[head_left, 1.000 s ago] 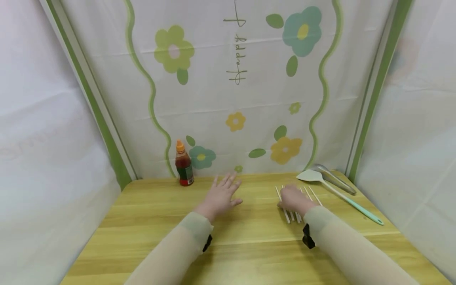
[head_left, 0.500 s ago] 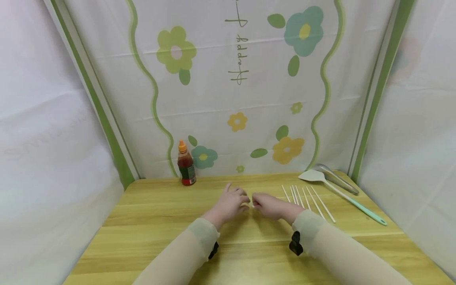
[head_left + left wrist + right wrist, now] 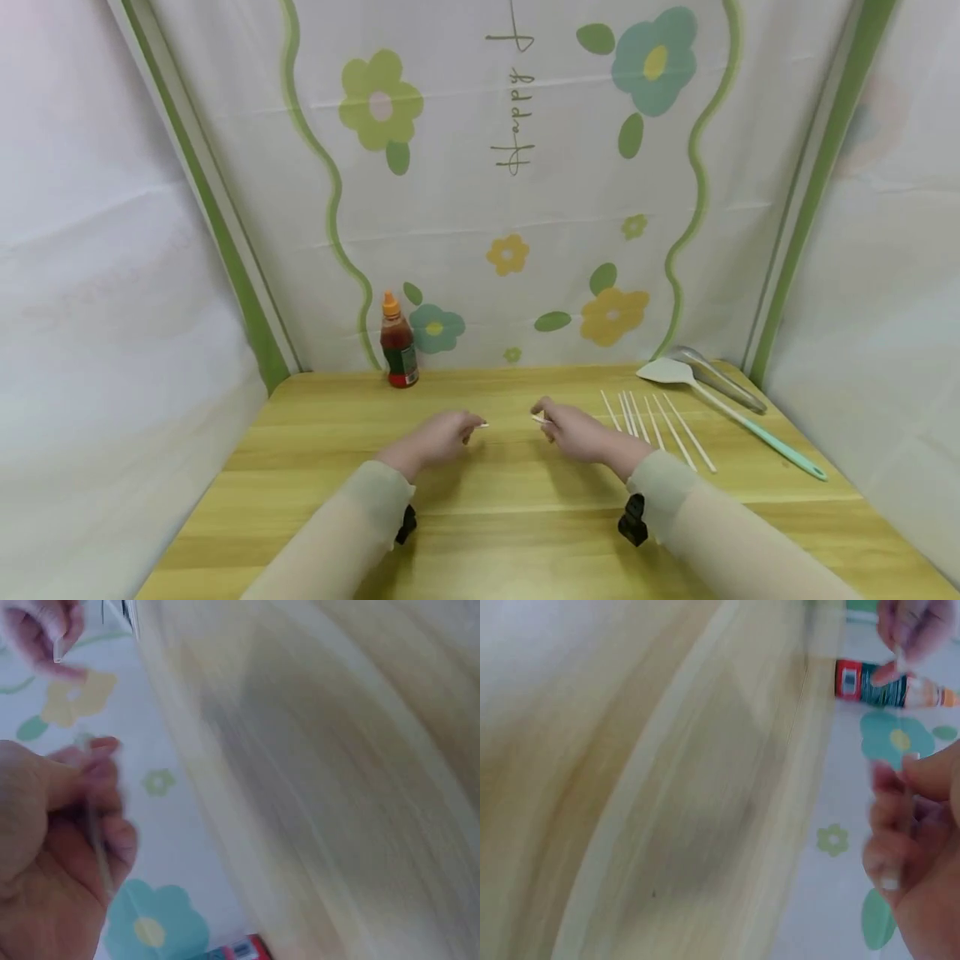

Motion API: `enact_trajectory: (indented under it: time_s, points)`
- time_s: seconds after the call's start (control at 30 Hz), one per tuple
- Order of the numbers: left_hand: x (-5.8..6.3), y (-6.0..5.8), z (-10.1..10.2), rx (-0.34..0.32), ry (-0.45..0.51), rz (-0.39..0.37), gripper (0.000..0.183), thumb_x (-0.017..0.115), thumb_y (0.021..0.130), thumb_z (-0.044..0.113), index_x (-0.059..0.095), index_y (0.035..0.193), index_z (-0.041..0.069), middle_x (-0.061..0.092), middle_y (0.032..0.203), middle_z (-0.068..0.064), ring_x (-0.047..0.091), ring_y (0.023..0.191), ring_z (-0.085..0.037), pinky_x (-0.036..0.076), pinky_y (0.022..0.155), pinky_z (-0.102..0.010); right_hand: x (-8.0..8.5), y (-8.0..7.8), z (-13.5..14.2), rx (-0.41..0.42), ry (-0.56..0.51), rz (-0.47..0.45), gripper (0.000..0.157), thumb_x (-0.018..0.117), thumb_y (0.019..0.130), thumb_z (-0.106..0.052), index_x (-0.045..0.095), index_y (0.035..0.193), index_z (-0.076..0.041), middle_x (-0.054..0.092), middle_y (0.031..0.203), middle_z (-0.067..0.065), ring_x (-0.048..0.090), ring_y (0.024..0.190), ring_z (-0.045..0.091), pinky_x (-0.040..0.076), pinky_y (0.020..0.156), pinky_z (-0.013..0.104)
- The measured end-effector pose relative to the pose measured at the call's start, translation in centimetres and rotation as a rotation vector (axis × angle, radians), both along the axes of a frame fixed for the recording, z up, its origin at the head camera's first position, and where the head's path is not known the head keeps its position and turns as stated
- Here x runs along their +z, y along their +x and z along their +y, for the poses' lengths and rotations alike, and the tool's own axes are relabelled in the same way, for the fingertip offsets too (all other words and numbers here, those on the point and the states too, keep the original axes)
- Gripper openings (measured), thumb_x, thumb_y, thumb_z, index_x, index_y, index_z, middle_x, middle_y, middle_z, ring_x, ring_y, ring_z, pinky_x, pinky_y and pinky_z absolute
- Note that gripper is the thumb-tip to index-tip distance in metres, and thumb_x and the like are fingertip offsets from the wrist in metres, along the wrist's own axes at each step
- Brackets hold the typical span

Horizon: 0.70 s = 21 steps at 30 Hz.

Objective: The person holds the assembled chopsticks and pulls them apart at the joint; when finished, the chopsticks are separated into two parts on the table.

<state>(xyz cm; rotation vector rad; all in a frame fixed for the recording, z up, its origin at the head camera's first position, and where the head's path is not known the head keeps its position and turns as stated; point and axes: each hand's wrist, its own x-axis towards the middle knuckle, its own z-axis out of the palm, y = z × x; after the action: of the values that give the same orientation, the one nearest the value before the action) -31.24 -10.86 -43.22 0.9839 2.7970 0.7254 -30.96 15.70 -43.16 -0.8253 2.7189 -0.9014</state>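
Note:
In the head view my left hand [image 3: 438,437] pinches a short white stick [image 3: 482,426], its tip poking past the fingers. A thin length of it also lies along the palm in the left wrist view. Opposite, my right hand [image 3: 576,429] pinches another short white stick [image 3: 538,418]; its lower end shows below the curled fingers in the right wrist view. A gap separates the two hands above the table. Several thin white chopsticks [image 3: 686,429] lie side by side just right of my right hand. The fingers hide most of both held pieces.
A sauce bottle [image 3: 400,350] with an orange cap stands at the back left of the wooden table [image 3: 495,533]. On the right lie a white spatula with a green handle [image 3: 783,450] and a silver metal utensil [image 3: 723,379]. A flowered cloth [image 3: 450,192] hangs behind.
My right hand has moved left from the chopsticks to the table's middle. The hands came close together, then drew apart; my left hand, earlier spread flat, now pinches a short white stick.

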Motion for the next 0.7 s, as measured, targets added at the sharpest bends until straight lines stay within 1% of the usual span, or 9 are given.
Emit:
enact_trajectory:
  time_s: [0.03,0.07,0.13,0.2,0.27,0.33,0.43,0.57,0.7]
  points:
    - [-0.1,-0.2,-0.1,0.017,-0.015,0.01,0.023,0.053,0.096,-0.007,0.068,0.113,-0.002,0.066,0.088,-0.007,0.06,0.078,-0.018,0.049,0.075,-0.035,-0.2,-0.3,0.0,-0.012,-0.005,-0.018,0.022,0.046,0.105,-0.004,0.054,0.125,-0.003,0.064,0.095,0.014,0.058,0.075,0.024,0.045,0.062,0.036]
    - [-0.2,-0.4,-0.1,0.038,-0.033,0.021,0.021,0.054,0.095,-0.007,0.068,0.11,0.0,0.064,0.084,-0.005,0.056,0.074,-0.016,0.048,0.072,-0.034,-0.4,-0.6,-0.1,-0.018,-0.004,-0.013,0.016,0.047,0.104,-0.003,0.055,0.118,-0.002,0.062,0.087,0.012,0.056,0.071,0.022,0.045,0.06,0.035]
    - [-0.6,-0.8,0.1,0.082,-0.047,0.03,0.011,0.058,0.095,-0.002,0.068,0.097,0.003,0.059,0.076,0.0,0.052,0.067,-0.015,0.046,0.067,-0.033,-1.1,-1.2,-0.5,-0.023,0.018,0.027,0.007,0.053,0.102,-0.004,0.06,0.103,-0.003,0.062,0.083,0.007,0.053,0.069,0.018,0.044,0.061,0.034]
    - [-1.2,-1.2,0.4,0.127,-0.063,0.039,0.009,0.064,0.095,0.006,0.067,0.087,0.008,0.057,0.075,0.004,0.051,0.067,-0.012,0.046,0.065,-0.032,-1.7,-1.5,-1.1,-0.021,0.051,0.079,0.006,0.061,0.098,-0.006,0.065,0.094,-0.004,0.062,0.081,0.002,0.052,0.069,0.015,0.046,0.064,0.035]
    - [-1.8,-1.4,0.8,0.15,-0.08,0.045,0.011,0.07,0.092,0.01,0.069,0.081,0.011,0.057,0.074,0.007,0.051,0.068,-0.011,0.046,0.065,-0.031,-2.3,-1.7,-1.6,-0.023,0.088,0.118,0.006,0.068,0.094,-0.009,0.069,0.089,-0.006,0.063,0.08,-0.001,0.052,0.071,0.013,0.046,0.068,0.036]
    - [-2.3,-1.8,1.1,0.149,-0.093,0.048,0.012,0.074,0.089,0.011,0.071,0.078,0.014,0.057,0.073,0.008,0.051,0.069,-0.011,0.045,0.066,-0.031,-2.6,-1.8,-2.1,-0.024,0.103,0.114,0.002,0.071,0.09,-0.008,0.071,0.088,-0.007,0.062,0.081,-0.002,0.053,0.072,0.014,0.047,0.07,0.038]
    - [-2.7,-2.0,1.4,0.131,-0.101,0.048,0.014,0.076,0.086,0.011,0.071,0.075,0.017,0.057,0.071,0.01,0.051,0.068,-0.01,0.045,0.066,-0.029,-2.9,-1.8,-2.6,-0.02,0.129,0.099,0.005,0.073,0.088,-0.005,0.069,0.089,-0.008,0.06,0.078,-0.003,0.053,0.071,0.015,0.046,0.068,0.037]
    - [-2.5,-1.9,1.7,0.126,-0.116,0.043,0.018,0.077,0.086,0.01,0.069,0.072,0.018,0.056,0.069,0.012,0.051,0.065,-0.01,0.045,0.064,-0.029,-3.0,-2.0,-2.9,-0.002,0.156,0.12,0.012,0.073,0.088,-0.005,0.063,0.085,-0.01,0.055,0.074,-0.005,0.049,0.068,0.014,0.043,0.065,0.034]
    - [-2.2,-1.6,1.7,0.133,-0.13,0.043,0.018,0.078,0.085,0.011,0.069,0.072,0.018,0.056,0.069,0.012,0.051,0.065,-0.011,0.044,0.065,-0.029,-3.1,-2.1,-2.8,0.031,0.15,0.154,0.014,0.074,0.088,-0.007,0.062,0.081,-0.011,0.053,0.07,-0.006,0.048,0.066,0.013,0.042,0.063,0.033]
